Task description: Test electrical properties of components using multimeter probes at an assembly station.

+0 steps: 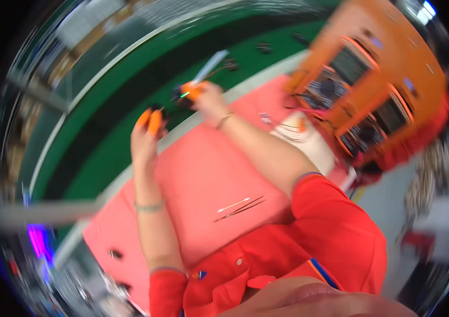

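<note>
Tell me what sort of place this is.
Probably an electronics assembly or test line: what looks like a green conveyor passes the pink work mat, two meters sit in an orange stand, and tweezers lie on the mat.

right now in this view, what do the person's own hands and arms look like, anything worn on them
The left hand and right hand look ungloved. A thin greenish band circles the left forearm, and a narrow, brownish band the right wrist. Both upper arms wear short red sleeves with dark bluish edging. Blur hides finer detail.
</note>
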Demonstrator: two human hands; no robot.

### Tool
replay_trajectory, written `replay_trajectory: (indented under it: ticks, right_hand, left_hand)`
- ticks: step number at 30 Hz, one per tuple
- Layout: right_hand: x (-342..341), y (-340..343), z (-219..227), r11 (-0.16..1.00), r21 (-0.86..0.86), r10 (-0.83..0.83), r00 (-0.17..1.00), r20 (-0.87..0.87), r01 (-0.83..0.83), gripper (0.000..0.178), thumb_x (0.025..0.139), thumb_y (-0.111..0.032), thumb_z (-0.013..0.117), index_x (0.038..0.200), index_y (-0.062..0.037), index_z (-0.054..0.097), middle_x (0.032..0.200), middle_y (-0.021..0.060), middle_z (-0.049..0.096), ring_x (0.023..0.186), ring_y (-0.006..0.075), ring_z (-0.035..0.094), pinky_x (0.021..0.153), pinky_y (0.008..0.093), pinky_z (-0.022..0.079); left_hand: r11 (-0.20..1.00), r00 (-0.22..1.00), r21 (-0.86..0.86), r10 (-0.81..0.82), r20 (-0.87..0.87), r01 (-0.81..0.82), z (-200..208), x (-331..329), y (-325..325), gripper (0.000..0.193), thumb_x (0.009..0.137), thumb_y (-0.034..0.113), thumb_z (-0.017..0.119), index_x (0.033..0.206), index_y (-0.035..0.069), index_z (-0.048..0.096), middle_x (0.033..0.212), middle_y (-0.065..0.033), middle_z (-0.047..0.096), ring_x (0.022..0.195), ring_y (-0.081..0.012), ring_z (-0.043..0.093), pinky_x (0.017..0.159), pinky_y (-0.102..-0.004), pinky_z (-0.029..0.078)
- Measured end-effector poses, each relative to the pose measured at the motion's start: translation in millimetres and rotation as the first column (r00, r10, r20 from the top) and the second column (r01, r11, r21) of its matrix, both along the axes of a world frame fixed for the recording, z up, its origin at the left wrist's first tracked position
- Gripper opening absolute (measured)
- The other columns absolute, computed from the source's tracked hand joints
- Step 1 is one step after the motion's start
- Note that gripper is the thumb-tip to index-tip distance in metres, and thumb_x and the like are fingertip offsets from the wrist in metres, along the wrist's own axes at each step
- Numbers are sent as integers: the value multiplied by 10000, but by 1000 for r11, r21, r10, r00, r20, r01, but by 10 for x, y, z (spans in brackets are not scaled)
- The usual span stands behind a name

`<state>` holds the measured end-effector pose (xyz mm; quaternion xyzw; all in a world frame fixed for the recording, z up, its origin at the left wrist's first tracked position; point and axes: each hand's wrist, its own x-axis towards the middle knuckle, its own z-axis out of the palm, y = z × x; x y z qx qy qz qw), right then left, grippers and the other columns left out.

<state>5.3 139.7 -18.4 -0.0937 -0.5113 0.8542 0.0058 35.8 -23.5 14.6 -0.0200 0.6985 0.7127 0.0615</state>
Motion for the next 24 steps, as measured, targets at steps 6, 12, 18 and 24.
replay_trajectory:
  ticks: [6,12,18,24]
  right_hand:
    - [113,132,162,993,-93,-80,991,-110,70,146,756,-94,578,853,-8,511,771,47,548,663,101,527,590,231,441]
    - [224,-149,140,997,74,-18,983,-184,33,178,744,-114,594,859,-14,502,774,54,538,673,105,524,590,236,435]
    - [291,-107,196,932,361,162,935,-315,-39,194,729,-137,614,847,-29,502,732,46,535,649,103,512,576,227,422]
    - [198,56,205,932,285,304,911,-279,-223,210,713,-140,635,836,-35,500,701,26,527,637,83,499,562,215,411]
  left_hand:
    - [895,994,433,-82,-73,106,-167,28,147,228,827,145,487,1029,40,479,926,-65,542,862,-137,518,739,-245,410]
    - [877,986,450,-134,-104,167,-173,65,151,206,826,116,489,1004,12,497,952,-61,543,887,-141,512,815,-280,395]
    - [925,974,346,-86,-208,156,-177,26,3,218,824,96,490,1017,-5,498,992,-71,536,936,-161,506,862,-322,386]
    - [895,951,364,-168,-259,257,-203,23,-22,207,824,89,483,1006,-10,501,994,-82,536,943,-178,508,865,-328,390]
